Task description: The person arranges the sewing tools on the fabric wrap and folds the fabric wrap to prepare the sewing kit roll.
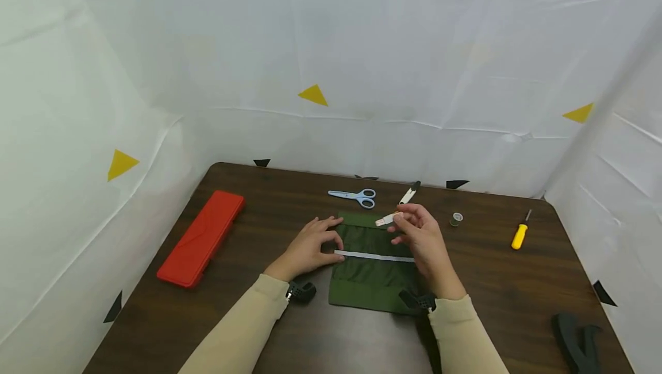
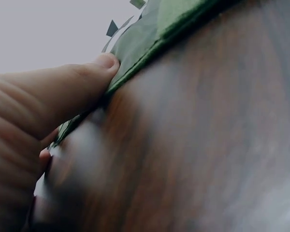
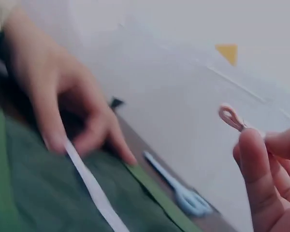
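Note:
A dark green cloth lies flat on the table with a narrow white strip across its middle. At its left side, my left hand rests with the thumb on the cloth edge by the strip's end and a finger reaching to the far left corner. Above the cloth's far right part, my right hand pinches a small pale looped bundle between thumb and fingers. The right wrist view shows the pinkish loop sticking out past the fingertips; its exact kind is unclear.
Beyond the cloth lie light blue scissors and a white tool with a black end. A small round container-like piece and a yellow-handled screwdriver lie right. A red case is left; a black object sits near right.

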{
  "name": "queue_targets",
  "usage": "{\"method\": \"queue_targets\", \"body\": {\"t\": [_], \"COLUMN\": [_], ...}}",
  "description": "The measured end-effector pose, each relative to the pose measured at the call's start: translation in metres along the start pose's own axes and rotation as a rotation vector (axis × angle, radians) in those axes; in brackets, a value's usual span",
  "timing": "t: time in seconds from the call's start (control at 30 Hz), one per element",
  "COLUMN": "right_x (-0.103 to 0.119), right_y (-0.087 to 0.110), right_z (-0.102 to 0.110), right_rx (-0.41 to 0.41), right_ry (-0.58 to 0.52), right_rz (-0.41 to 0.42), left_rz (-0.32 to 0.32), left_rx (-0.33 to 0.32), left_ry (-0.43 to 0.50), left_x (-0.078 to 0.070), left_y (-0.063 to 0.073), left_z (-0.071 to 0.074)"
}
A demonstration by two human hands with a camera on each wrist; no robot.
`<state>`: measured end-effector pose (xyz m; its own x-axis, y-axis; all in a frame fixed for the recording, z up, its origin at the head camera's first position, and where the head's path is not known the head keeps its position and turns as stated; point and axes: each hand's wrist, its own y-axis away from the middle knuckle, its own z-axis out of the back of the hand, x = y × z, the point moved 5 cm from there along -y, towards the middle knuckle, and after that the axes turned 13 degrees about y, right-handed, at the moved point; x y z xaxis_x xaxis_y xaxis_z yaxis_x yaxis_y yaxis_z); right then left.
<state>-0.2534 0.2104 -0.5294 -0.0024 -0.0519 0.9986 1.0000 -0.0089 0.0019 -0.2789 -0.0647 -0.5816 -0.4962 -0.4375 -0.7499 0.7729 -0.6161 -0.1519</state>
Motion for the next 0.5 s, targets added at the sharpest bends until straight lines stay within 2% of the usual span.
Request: {"method": "queue_targets", "body": {"t": [0.1, 0.23, 0.33, 0.5], "right_x": [-0.006, -0.027, -0.039, -0.045], "right_y": [-0.006, -0.011, -0.011, -0.010], "right_z": [-0.028, -0.055, -0.063, -0.068], "right_rx": [-0.006, 0.084, 0.131, 0.139], "right_ry": [-0.110, -0.228, -0.219, -0.106], "right_rz": [0.039, 0.032, 0.019, 0.020], "left_rz": [-0.005, -0.012, -0.003, 0.015], "left_rx": [-0.018, -0.030, -0.030, -0.022], "left_ry": [-0.008, -0.025, -0.032, -0.023], "left_x": [0.000, 0.001, 0.004, 0.005], "left_y": [0.001, 0.001, 0.004, 0.010], "left_z": [0.006, 0.008, 0.005, 0.006]}}
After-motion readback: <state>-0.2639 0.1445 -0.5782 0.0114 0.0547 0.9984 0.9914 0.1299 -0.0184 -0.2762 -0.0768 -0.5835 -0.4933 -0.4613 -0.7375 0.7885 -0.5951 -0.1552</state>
